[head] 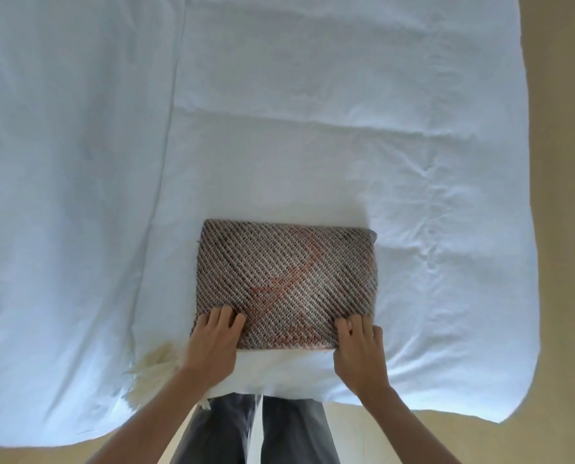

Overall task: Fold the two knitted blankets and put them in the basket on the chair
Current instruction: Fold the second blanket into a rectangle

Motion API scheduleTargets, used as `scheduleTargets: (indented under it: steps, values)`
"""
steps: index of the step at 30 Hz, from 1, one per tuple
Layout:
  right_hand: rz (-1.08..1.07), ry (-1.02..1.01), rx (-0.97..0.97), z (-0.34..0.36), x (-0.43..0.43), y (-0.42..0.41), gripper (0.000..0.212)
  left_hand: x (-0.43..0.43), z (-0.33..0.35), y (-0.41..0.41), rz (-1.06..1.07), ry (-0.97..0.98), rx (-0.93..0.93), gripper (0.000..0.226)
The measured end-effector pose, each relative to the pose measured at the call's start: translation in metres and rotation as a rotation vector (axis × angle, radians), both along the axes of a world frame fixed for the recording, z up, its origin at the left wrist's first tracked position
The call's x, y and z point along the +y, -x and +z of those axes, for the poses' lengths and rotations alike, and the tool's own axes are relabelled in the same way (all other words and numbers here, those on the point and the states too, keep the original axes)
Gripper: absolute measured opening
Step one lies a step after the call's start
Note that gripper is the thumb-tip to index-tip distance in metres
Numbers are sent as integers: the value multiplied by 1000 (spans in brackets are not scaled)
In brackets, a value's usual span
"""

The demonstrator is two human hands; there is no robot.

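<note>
A knitted blanket (286, 279) with dark and light diagonal stripes and faint orange marks lies folded into a compact rectangle near the front edge of the bed. My left hand (212, 339) grips its near left corner, fingers on top. My right hand (359, 346) grips its near right corner the same way. A cream fringed piece (152, 366), perhaps part of another blanket, lies at the bed's front edge left of my left hand, mostly hidden. No basket or chair is in view.
A wide white sheet (279, 112) covers the bed, wrinkled on the right, with a seam running down the left. Tan floor (567, 229) shows along the right side and below the front edge. My legs stand against the bed's front.
</note>
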State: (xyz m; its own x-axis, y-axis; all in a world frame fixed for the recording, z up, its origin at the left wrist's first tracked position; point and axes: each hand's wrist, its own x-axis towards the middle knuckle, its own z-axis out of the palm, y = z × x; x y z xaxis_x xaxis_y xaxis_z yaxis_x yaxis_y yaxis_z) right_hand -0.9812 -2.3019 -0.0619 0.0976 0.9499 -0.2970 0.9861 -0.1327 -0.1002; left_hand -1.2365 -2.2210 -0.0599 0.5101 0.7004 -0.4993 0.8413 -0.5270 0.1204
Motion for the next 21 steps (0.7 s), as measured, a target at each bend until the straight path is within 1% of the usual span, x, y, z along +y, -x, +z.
scheduleTargets:
  steps: [2,3,6,7,8,10,12,15,18,21]
  values:
    - [-33,65,36,6,6,2,33,5,6,-8,50,46,-22,50]
    - [-61,54,74,11,12,1,32,11,11,-13,84,35,-57,43]
    - [-56,-138,192,22,49,-2,28,36,20,-34,111,-113,-254,32]
    - [-35,-207,199,23,65,-1,30,46,21,-44,114,-166,-302,32]
    - [-19,-248,185,22,83,0,34,56,20,-54,123,-203,-325,36]
    - [5,-217,142,14,112,7,49,73,12,-71,136,-207,-283,54]
    - [34,-96,119,-5,127,14,59,83,-8,-79,142,-163,-198,65]
    - [85,49,60,-48,126,16,65,81,-51,-78,140,-114,-108,69]
    - [98,42,51,-86,125,13,67,79,-84,-81,125,-106,-67,69]
    - [89,47,74,-94,134,11,68,87,-95,-85,141,-91,-64,71]
